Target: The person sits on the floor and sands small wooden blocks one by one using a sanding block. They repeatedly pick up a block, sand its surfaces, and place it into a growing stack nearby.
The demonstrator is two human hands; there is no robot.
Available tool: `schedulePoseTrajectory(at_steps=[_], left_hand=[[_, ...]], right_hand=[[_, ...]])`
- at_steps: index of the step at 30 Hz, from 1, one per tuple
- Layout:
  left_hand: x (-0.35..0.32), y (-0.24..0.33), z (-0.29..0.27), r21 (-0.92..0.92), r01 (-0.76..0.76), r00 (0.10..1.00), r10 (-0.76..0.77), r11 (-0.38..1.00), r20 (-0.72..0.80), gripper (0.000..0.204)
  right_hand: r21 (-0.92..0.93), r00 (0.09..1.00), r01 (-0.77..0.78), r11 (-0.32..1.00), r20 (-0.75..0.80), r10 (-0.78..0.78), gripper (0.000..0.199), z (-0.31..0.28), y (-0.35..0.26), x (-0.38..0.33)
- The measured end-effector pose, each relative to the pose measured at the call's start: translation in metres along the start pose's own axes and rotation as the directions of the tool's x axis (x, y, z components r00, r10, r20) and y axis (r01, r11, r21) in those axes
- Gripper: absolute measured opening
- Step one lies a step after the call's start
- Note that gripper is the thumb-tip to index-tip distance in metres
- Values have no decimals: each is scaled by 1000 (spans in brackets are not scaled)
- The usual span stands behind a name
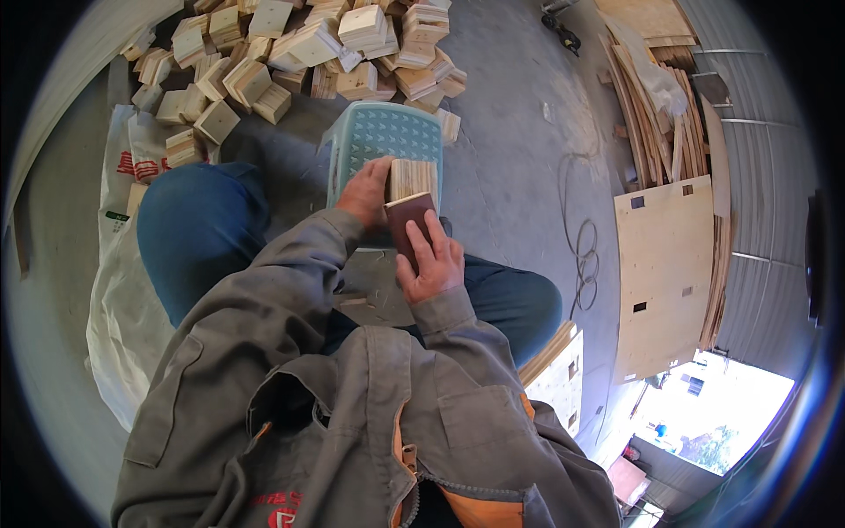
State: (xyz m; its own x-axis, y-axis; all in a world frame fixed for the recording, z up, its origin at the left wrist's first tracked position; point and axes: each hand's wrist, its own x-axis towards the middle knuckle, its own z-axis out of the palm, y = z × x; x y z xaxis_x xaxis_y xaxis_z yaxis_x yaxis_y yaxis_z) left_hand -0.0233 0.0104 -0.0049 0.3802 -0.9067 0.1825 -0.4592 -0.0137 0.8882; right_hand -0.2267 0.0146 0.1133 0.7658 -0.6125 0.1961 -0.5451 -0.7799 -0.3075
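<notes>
I sit above a grey concrete floor [510, 114] in a workshop with corrugated metal walls on my right. Between my knees stands a light turquoise plastic stool [378, 132] with a perforated seat. On the near edge of the stool seat rests a small stack of pale wooden pieces [412, 179], standing on their edges. My left hand [367, 192] is clasped on the left side of this stack. My right hand [431, 260] grips a dark brown flat board [409, 220], which lies against the near face of the stack, at the near edge of the stool.

Beyond the far edge of the stool, a big heap of square wooden blocks [290, 53] covers the floor. On my left lie white woven sacks [132, 158]; one has a red print and a small green mark, but I cannot see them clearly. On my right, a large pale plywood panel [664, 273] with small rectangular holes lies on the floor, and long thin wooden strips [651, 114] lean beside it. A thin cable [581, 238] makes loops on the floor between the stool and the panel. At the lower right is a bright doorway [713, 414].
</notes>
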Motion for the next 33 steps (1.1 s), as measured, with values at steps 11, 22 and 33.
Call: schedulePoseTrajectory(at_steps=[11,22,33], left_hand=[[1,18,-13,-9,68,995,-67,998,68,104],[0,-3,2,16,31,999,-31,999,-23,93],[-1,-11,8,-16,-4,1000,4,1000,-2,91]], right_hand=[[-98,952,-299,949,33,303,56,29,32,153],[6,997,7,1000,-73,-7,63,16,11,26],[9,997,-50,999,-66,50,63,17,8,44]])
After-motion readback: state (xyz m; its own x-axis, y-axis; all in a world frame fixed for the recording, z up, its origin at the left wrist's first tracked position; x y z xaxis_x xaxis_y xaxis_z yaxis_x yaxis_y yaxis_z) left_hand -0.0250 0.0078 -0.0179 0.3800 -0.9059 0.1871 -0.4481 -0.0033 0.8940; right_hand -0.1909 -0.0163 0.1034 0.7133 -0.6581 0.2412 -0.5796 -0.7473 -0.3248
